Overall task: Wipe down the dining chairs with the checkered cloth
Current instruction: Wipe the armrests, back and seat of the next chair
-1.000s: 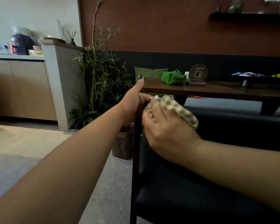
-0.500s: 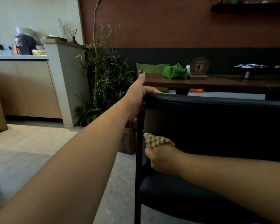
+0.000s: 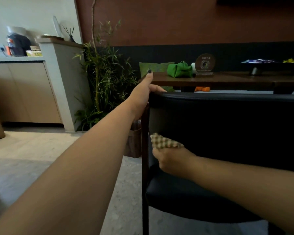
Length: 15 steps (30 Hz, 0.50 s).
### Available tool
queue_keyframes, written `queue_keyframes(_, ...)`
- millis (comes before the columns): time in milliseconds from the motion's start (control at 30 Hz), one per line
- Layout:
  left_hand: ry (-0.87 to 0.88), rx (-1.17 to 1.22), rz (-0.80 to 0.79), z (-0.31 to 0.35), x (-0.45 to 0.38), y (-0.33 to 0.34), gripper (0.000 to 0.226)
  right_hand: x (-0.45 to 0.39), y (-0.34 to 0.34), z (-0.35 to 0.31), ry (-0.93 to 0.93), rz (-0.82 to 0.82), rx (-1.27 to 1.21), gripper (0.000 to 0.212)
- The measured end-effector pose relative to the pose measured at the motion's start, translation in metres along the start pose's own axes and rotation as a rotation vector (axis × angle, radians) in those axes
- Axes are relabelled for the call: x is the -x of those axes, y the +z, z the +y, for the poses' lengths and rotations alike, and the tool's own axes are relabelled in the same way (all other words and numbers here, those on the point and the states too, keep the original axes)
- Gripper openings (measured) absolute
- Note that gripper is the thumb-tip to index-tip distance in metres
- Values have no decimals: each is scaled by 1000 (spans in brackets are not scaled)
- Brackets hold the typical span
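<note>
Judging by its bunched folds, the checkered cloth (image 3: 165,141) is soft and light, best kept wadded in the fist. It is clutched by the right hand (image 3: 172,160) against the black chair backrest (image 3: 227,126), low near the seat. The backrest's top corner is gripped by the left hand (image 3: 143,95), thumb raised.

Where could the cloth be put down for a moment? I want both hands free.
The black seat below the right hand shows bare. The wooden table has a free strip between the round plaque and the dark tray; its left end is crowded by the green pouch.
</note>
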<state>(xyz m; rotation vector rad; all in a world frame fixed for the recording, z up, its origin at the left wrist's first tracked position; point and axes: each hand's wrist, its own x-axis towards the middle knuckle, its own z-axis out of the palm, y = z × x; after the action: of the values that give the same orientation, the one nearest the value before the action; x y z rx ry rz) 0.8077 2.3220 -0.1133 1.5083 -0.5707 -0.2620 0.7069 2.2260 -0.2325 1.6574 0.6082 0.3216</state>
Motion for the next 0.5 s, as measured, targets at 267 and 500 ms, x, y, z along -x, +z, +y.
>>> queue_keyframes(267, 157, -146, 74, -9, 1, 3, 38, 62, -39, 68, 504, 418, -464, 32)
queue_keyframes(500, 206, -51, 80, -15, 3, 4, 43, 58, -14, 41, 626, 542, -317, 27)
